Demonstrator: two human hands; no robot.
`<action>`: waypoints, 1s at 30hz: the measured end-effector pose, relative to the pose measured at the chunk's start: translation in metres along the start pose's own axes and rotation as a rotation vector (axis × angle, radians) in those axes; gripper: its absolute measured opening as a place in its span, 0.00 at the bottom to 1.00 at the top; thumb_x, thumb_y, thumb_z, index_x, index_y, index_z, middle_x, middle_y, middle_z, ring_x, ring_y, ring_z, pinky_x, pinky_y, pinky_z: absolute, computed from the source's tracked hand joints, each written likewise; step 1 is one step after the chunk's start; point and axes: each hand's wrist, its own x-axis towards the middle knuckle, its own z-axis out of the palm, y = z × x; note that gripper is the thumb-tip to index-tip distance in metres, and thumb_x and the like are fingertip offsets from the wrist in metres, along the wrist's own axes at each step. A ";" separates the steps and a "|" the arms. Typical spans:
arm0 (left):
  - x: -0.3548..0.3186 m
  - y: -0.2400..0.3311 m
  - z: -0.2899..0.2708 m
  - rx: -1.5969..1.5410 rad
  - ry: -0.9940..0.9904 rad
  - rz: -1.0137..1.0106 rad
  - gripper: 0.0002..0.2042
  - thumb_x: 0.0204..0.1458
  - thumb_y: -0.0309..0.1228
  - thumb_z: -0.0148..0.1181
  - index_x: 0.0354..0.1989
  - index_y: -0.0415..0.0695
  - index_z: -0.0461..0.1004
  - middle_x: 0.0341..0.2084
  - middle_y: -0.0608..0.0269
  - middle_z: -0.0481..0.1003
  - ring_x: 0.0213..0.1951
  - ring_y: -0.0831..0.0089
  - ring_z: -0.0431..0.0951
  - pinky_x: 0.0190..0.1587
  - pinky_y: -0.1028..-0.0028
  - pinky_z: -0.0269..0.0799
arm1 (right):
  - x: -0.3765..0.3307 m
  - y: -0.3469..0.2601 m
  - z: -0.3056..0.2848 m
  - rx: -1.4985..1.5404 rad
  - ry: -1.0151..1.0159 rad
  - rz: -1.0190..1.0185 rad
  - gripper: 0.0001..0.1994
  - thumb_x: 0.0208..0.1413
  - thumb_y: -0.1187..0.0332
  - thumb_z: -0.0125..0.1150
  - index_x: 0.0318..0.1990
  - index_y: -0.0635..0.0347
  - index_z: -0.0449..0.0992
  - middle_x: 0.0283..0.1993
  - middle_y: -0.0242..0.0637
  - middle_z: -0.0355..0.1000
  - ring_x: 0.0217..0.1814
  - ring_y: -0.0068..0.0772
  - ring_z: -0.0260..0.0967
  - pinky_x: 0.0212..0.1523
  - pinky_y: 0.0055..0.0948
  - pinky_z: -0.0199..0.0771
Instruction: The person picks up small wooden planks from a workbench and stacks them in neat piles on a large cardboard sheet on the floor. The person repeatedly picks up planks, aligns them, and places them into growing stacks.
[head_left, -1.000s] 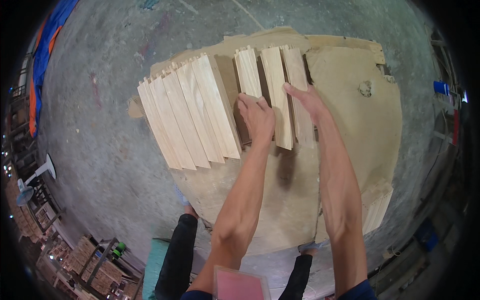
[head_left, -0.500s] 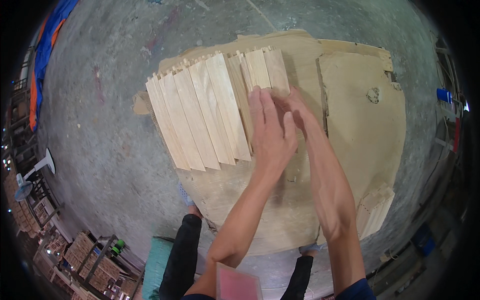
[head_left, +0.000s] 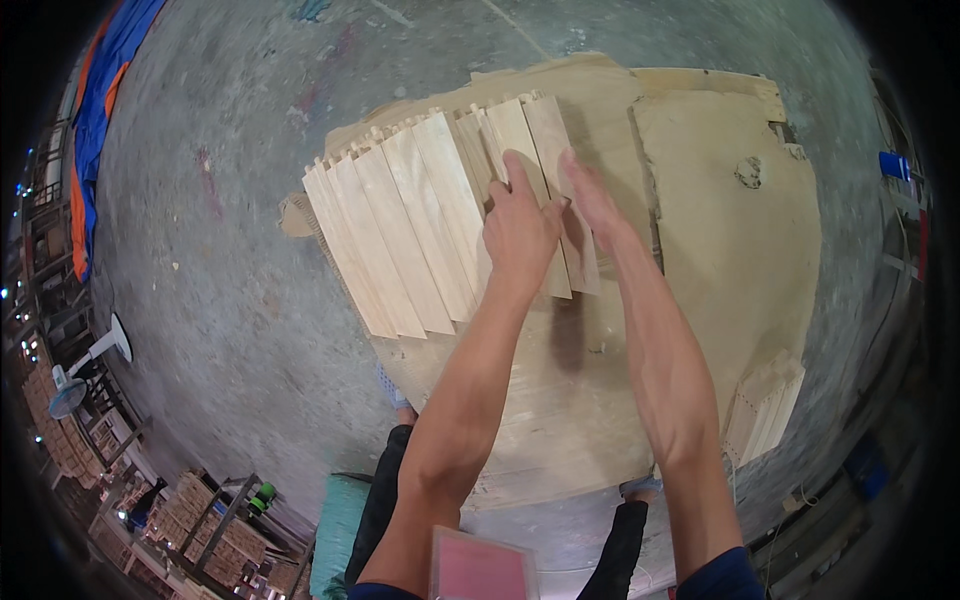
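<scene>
Pale wooden slats [head_left: 400, 220] lie side by side in a slanted row, with small round pegs at their far ends and angled near ends. My left hand [head_left: 522, 230] rests on the right part of the row, fingers spread over the slats. Along the outer edge of the rightmost slat [head_left: 548, 130], my right hand [head_left: 595, 200] lies with its fingers stretched out, touching that side. Neither hand is closed around a slat. The left hand and forearm cover part of the slats beneath.
Brown cardboard [head_left: 720, 260] lies under the slats on the grey concrete floor [head_left: 230, 300]. A smaller bundle of slats [head_left: 768, 405] sits at its near right corner. A teal sack [head_left: 340, 530] is by my leg; a white fan [head_left: 95, 360] and racks of wood stand at left.
My left hand has shifted slightly left and spread its fingers. My right hand has moved to the row's outer edge. The two right slats sit closer to view, their near ends now showing.
</scene>
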 end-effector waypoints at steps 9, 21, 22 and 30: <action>0.004 0.006 0.015 -0.077 0.048 -0.050 0.39 0.48 0.33 0.68 0.67 0.39 0.54 0.46 0.35 0.75 0.49 0.41 0.77 0.51 0.54 0.73 | 0.011 0.017 -0.015 -0.035 -0.004 -0.009 0.43 0.63 0.32 0.37 0.74 0.56 0.54 0.78 0.56 0.42 0.82 0.53 0.32 0.78 0.48 0.35; -0.001 -0.006 0.024 -0.142 0.168 -0.096 0.18 0.49 0.30 0.63 0.44 0.35 0.66 0.39 0.37 0.76 0.46 0.42 0.77 0.50 0.54 0.71 | 0.006 0.013 -0.006 0.062 -0.029 -0.063 0.40 0.65 0.36 0.41 0.74 0.58 0.56 0.79 0.47 0.45 0.82 0.45 0.32 0.78 0.41 0.32; -0.001 -0.004 0.020 -0.160 0.121 -0.144 0.19 0.50 0.29 0.62 0.47 0.36 0.65 0.41 0.36 0.76 0.47 0.41 0.77 0.50 0.54 0.71 | 0.007 0.015 -0.008 0.060 -0.018 -0.067 0.39 0.66 0.36 0.40 0.74 0.58 0.56 0.79 0.46 0.46 0.82 0.44 0.33 0.78 0.41 0.32; 0.021 0.019 0.003 -0.059 0.076 -0.024 0.36 0.53 0.34 0.60 0.70 0.43 0.53 0.54 0.31 0.69 0.52 0.39 0.75 0.54 0.52 0.71 | 0.007 0.022 -0.017 0.018 -0.002 -0.070 0.40 0.65 0.35 0.39 0.73 0.58 0.56 0.79 0.46 0.46 0.82 0.46 0.33 0.78 0.41 0.33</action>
